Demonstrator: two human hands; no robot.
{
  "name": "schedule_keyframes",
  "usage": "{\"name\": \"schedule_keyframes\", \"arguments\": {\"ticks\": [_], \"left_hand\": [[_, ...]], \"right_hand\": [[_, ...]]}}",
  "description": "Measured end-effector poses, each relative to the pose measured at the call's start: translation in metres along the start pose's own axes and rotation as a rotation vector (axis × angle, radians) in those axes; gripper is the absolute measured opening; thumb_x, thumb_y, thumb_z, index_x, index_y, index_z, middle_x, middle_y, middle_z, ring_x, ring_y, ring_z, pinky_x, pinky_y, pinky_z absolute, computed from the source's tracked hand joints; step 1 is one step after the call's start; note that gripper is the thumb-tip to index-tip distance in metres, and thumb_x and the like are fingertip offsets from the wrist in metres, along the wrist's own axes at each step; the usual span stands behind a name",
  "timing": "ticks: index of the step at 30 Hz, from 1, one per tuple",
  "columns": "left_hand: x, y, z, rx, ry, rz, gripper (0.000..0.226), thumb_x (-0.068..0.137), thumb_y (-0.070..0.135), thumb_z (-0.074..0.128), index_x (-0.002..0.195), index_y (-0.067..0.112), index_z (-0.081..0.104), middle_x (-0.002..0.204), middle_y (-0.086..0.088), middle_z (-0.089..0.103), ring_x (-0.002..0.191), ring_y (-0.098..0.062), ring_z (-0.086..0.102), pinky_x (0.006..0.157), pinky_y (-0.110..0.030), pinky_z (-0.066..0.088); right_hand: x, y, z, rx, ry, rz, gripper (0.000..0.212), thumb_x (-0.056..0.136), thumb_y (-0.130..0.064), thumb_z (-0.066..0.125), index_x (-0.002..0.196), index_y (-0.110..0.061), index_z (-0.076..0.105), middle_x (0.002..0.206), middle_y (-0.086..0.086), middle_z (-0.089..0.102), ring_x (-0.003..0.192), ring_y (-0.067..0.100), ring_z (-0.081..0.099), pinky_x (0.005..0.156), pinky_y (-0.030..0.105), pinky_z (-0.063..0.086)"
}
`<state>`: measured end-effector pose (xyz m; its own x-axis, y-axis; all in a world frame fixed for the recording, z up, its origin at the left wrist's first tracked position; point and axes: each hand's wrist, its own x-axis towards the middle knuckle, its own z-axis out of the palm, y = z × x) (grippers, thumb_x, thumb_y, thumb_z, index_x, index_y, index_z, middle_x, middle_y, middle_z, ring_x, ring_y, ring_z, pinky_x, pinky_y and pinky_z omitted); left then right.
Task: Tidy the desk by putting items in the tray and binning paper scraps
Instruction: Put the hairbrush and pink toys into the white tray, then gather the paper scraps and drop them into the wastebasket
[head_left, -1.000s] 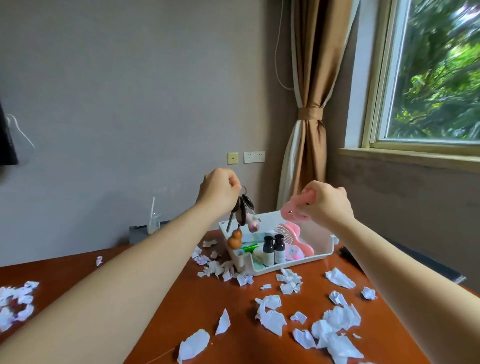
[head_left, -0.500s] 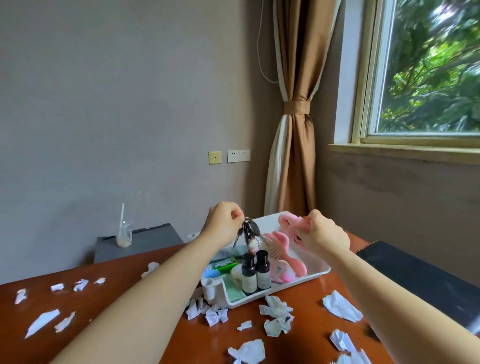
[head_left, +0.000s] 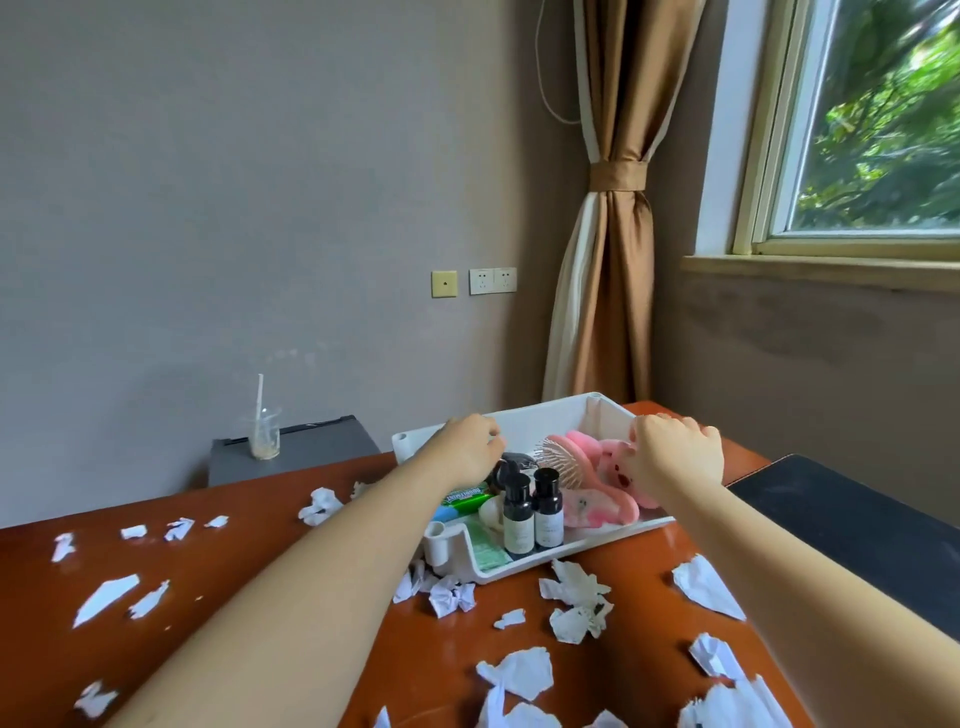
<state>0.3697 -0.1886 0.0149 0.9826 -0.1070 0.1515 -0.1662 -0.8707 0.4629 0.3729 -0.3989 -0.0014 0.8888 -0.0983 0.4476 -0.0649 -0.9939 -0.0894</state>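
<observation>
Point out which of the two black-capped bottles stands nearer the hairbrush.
The right bottle; the left bottle stands one place farther from the hairbrush.

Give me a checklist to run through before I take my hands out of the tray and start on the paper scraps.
1. The key bunch inside the tray: ok.
2. The left hand free of it: cannot tell, fingers hide the grip.
3. The pink toy inside the tray: ok; the right hand grips it.
4. Both small bottles upright: ok.
5. The desk free of paper scraps: not ok, many lie on it.
6. A bin in reach: cannot tell, none in view.
</observation>
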Motion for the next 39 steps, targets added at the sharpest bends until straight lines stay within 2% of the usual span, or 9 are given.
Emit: {"name": "schedule_keyframes", "arguments": {"ticks": [2,7,10,16,22,25,28,34,39], "left_hand": [[-0.012,0.004,-0.008,0.010,0.031,0.045,0.030,0.097,0.025,0.041,0.117,0.014,0.060,0.114,-0.009,0.065,0.103,-0.030,0.059,0.093,-0.037,0.048],[-0.041,0.014,-0.032,0.117,-0.035,0.149,0.027,0.098,0.029,0.040,0.112,0.017,0.060,0.108,-0.006,0.064,0.089,-0.022,0.057,0.083,-0.034,0.047],[-0.067,0.025,-0.051,0.169,-0.077,0.160,0.028,0.099,0.030,0.040,0.113,0.015,0.059,0.107,-0.008,0.063,0.085,-0.021,0.054,0.079,-0.032,0.045],[-0.132,0.038,-0.085,0.299,-0.179,0.145,0.032,0.098,0.035,0.040,0.113,0.015,0.059,0.112,-0.008,0.060,0.098,-0.025,0.057,0.084,-0.037,0.046],[-0.210,0.036,-0.114,0.389,-0.224,0.114,0.034,0.098,0.038,0.040,0.116,0.016,0.060,0.111,-0.007,0.058,0.094,-0.023,0.056,0.079,-0.033,0.044],[-0.251,0.027,-0.125,0.425,-0.254,0.079,0.035,0.098,0.039,0.041,0.119,0.019,0.060,0.120,-0.004,0.060,0.107,-0.024,0.058,0.091,-0.039,0.047],[-0.293,0.011,-0.132,0.450,-0.297,0.051,0.037,0.098,0.040,0.040,0.123,0.020,0.058,0.128,-0.003,0.058,0.112,-0.022,0.056,0.094,-0.036,0.047],[-0.361,-0.028,-0.142,0.406,-0.341,-0.038,0.037,0.097,0.041,0.042,0.126,0.023,0.055,0.132,0.001,0.053,0.115,-0.019,0.053,0.100,-0.036,0.046],[-0.411,-0.062,-0.134,0.350,-0.334,-0.079,0.032,0.097,0.036,0.044,0.121,0.018,0.056,0.108,0.001,0.056,0.095,-0.017,0.054,0.087,-0.034,0.047]], "right_hand": [[-0.005,-0.003,-0.009,0.043,0.012,-0.015,0.025,0.092,-0.036,0.053,0.105,-0.017,0.064,0.100,0.003,0.064,0.091,0.020,0.054,0.084,0.031,0.042],[-0.020,-0.014,-0.038,0.176,-0.077,-0.044,0.021,0.089,-0.028,0.059,0.103,-0.014,0.065,0.088,0.003,0.067,0.075,0.020,0.061,0.052,0.022,0.045],[-0.036,-0.024,-0.064,0.235,-0.142,-0.092,0.023,0.089,-0.029,0.059,0.103,-0.012,0.065,0.090,0.007,0.070,0.079,0.025,0.067,0.068,0.036,0.059],[-0.075,-0.049,-0.111,0.261,-0.257,-0.211,0.020,0.088,-0.022,0.058,0.106,-0.017,0.067,0.101,0.007,0.070,0.083,0.027,0.068,0.074,0.040,0.060],[-0.135,-0.085,-0.158,0.061,-0.372,-0.407,0.032,0.092,-0.026,0.051,0.119,-0.015,0.064,0.112,0.007,0.067,0.089,0.024,0.062,0.067,0.027,0.051],[-0.170,-0.101,-0.174,0.089,-0.420,-0.485,0.029,0.091,-0.023,0.055,0.118,-0.022,0.064,0.114,0.002,0.066,0.086,0.018,0.059,0.055,0.015,0.041],[-0.207,-0.118,-0.185,0.143,-0.518,-0.555,0.030,0.088,-0.021,0.060,0.118,-0.019,0.065,0.115,0.004,0.066,0.091,0.019,0.061,0.072,0.022,0.053],[-0.270,-0.153,-0.193,0.043,-0.604,-0.726,0.035,0.095,-0.022,0.048,0.128,-0.010,0.055,0.126,0.009,0.059,0.110,0.025,0.057,0.092,0.031,0.050],[-0.313,-0.167,-0.184,0.254,-0.700,-0.770,0.036,0.090,-0.019,0.060,0.126,-0.015,0.057,0.127,0.005,0.060,0.109,0.023,0.059,0.081,0.024,0.048]]}}
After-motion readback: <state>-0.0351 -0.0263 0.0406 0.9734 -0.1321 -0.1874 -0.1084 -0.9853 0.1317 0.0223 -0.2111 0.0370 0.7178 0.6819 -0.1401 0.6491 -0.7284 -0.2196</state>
